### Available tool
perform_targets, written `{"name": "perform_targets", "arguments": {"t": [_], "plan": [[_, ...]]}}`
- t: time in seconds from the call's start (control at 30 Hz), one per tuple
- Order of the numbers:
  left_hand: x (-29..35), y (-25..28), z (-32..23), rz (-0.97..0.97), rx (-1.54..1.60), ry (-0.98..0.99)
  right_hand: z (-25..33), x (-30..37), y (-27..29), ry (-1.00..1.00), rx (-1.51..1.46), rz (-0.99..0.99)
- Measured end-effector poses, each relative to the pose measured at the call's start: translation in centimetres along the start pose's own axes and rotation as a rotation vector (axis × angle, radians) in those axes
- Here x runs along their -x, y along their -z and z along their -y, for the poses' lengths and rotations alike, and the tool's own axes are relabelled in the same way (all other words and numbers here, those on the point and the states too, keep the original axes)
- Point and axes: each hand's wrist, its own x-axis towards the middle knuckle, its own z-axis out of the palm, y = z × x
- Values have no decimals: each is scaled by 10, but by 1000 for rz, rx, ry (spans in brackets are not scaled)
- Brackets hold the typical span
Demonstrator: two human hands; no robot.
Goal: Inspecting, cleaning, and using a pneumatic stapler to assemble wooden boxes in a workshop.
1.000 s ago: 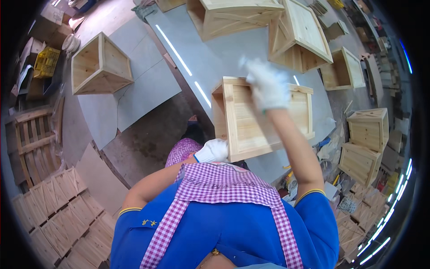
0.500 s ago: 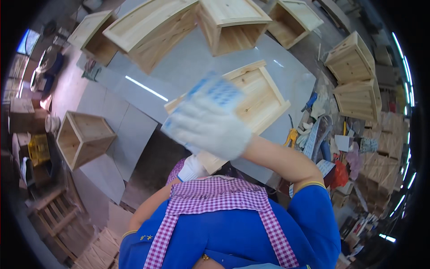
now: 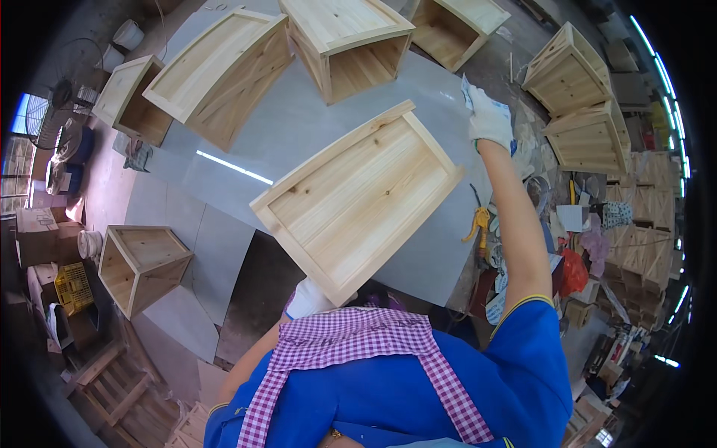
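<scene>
My white-gloved left hand (image 3: pixel 306 300) touches the near corner of a pale, panelled wooden box (image 3: pixel 362 205) over the grey tabletop (image 3: pixel 429 257); I cannot tell its grip. A yellow gun-shaped tool (image 3: pixel 481 219) lies right. My white-gloved right hand (image 3: pixel 489 123) clasps a blue-printed white sheet (image 3: pixel 467 89), lettering unreadable. Pale wooden boxes (image 3: pixel 358 21) stand beyond.

From head height, the one view (a wide fisheye, bending straight edges) faces steeply down, close over the apron (image 3: pixel 355 337) and wooden box (image 3: pixel 358 205), with the bench (image 3: pixel 427 263) spreading beyond.
</scene>
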Motion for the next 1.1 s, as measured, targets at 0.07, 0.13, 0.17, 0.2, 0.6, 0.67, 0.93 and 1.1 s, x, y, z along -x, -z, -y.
{"name": "perform_targets", "arguments": {"t": [0.07,0.13,0.17,0.2,0.6,0.67,0.93,1.1], "plan": [[-2,21,0,118,-17,95,15,15,-12,-133,-202,-163],[0,48,27,373,352,78,86,30,6,-53,-185,257],[-3,49,23,184,803,59,102,59,-18,223,-421,-113],[-1,52,17,-39,1252,52,134,75,19,384,-249,201],[-73,72,13,-792,1088,296,60,25,31,574,16,107],[-76,68,18,-804,1103,287,-4,15,35,299,174,187],[-77,65,24,-837,1142,259,16,118,45,643,-158,-21],[-84,67,26,-843,1102,265,-70,108,39,359,24,78]]}}
